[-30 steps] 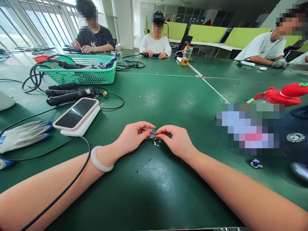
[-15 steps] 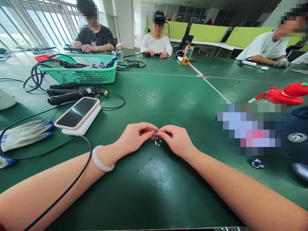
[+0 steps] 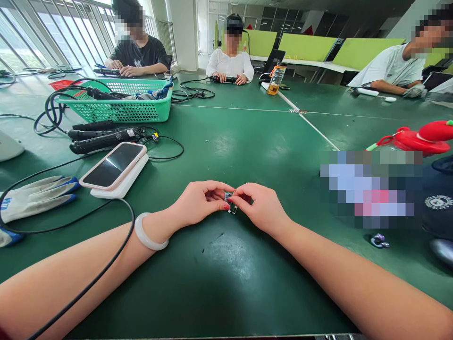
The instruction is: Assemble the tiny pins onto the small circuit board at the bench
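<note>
My left hand (image 3: 198, 203) and my right hand (image 3: 262, 205) meet at the middle of the table, fingertips almost touching. Between them is a small blue-grey part (image 3: 229, 194), mostly covered by the fingers; its kind is too small to make out. My right thumb and forefinger pinch it from the right. The curled fingers of my left hand lie against its other side, with the left thumb lower and apart from the forefinger. Just below the fingertips lie tiny pale pieces (image 3: 234, 210) on the green table (image 3: 226, 283).
To the left are a phone (image 3: 115, 165) on a white box, gloves (image 3: 38, 196), black handheld devices (image 3: 106, 139) and a green basket (image 3: 120, 111). A black cable (image 3: 130, 226) crosses my left forearm. A red item (image 3: 421, 137) and a dark bag (image 3: 439, 198) stand right. Several people sit beyond.
My left thumb has dropped slightly away from the forefinger, showing more of the blue-grey part. My right fingers stay pinched, shifted a little over the tiny pale pieces.
</note>
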`<move>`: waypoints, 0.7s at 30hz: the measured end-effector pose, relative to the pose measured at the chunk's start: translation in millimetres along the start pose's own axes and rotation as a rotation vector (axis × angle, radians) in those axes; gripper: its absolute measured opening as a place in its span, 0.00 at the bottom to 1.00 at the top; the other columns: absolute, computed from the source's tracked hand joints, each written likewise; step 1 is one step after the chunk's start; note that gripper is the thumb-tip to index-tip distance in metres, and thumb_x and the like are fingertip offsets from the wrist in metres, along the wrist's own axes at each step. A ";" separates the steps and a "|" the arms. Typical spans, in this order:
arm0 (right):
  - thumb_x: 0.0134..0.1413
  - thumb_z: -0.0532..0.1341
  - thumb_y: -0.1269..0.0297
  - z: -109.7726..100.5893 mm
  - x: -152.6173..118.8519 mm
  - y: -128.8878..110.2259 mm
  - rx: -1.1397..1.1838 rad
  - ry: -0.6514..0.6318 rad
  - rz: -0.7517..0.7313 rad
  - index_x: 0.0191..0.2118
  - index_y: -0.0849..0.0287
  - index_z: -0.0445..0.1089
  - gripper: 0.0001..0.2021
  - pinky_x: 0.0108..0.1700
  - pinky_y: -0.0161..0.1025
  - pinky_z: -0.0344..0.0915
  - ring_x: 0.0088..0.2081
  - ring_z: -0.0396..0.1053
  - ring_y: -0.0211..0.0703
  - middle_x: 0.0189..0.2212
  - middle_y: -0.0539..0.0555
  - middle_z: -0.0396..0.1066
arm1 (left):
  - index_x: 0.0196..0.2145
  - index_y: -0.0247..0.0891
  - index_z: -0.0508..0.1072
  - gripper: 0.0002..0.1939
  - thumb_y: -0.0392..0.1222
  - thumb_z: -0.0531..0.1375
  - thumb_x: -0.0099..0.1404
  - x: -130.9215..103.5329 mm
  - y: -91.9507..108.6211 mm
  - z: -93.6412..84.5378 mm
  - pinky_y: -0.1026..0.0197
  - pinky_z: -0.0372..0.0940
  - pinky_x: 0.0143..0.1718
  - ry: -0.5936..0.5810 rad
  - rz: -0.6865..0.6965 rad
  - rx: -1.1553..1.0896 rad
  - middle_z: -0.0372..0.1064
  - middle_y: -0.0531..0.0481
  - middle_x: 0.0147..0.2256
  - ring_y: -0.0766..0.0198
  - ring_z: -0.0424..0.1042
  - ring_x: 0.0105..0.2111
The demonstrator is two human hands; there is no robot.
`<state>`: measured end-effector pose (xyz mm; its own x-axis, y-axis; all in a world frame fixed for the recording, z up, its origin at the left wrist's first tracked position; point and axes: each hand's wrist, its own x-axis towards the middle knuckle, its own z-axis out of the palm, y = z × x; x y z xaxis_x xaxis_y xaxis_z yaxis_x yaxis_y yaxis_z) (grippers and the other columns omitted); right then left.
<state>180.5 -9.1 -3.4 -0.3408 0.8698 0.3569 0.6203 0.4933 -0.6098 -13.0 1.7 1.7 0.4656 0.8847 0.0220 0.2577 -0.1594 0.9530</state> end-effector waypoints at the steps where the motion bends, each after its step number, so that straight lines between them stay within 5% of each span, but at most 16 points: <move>1: 0.56 0.61 0.61 -0.2 -0.1 -0.1 -0.009 -0.005 -0.005 0.28 0.57 0.71 0.09 0.33 0.34 0.60 0.28 0.65 0.36 0.26 0.49 0.72 | 0.44 0.39 0.76 0.18 0.42 0.66 0.54 0.0 -0.1 0.2 0.59 0.69 0.41 0.004 -0.002 0.013 0.75 0.49 0.33 0.63 0.74 0.34; 13: 0.55 0.60 0.71 1.2 3.2 7.0 -0.125 -0.183 0.025 0.33 0.56 0.73 0.05 0.41 0.38 0.64 0.37 0.68 0.39 0.34 0.52 0.71 | 0.37 0.39 0.76 0.11 0.40 0.59 0.56 3.3 4.6 -5.6 0.64 0.61 0.29 0.124 -0.057 0.281 0.62 0.56 0.22 0.68 0.62 0.24; 21: 0.55 0.59 0.73 1.6 5.5 3.3 -0.171 -0.249 0.074 0.28 0.58 0.69 0.06 0.40 0.37 0.62 0.36 0.66 0.38 0.32 0.51 0.69 | 0.40 0.40 0.76 0.14 0.47 0.61 0.56 3.4 2.2 -3.3 0.63 0.63 0.31 0.114 -0.065 0.279 0.68 0.54 0.27 0.67 0.65 0.26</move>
<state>179.6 -2.7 -4.6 -0.4398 0.8901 0.1192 0.7526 0.4377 -0.4920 -13.6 5.9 4.8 0.3463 0.9381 0.0122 0.5136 -0.2005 0.8343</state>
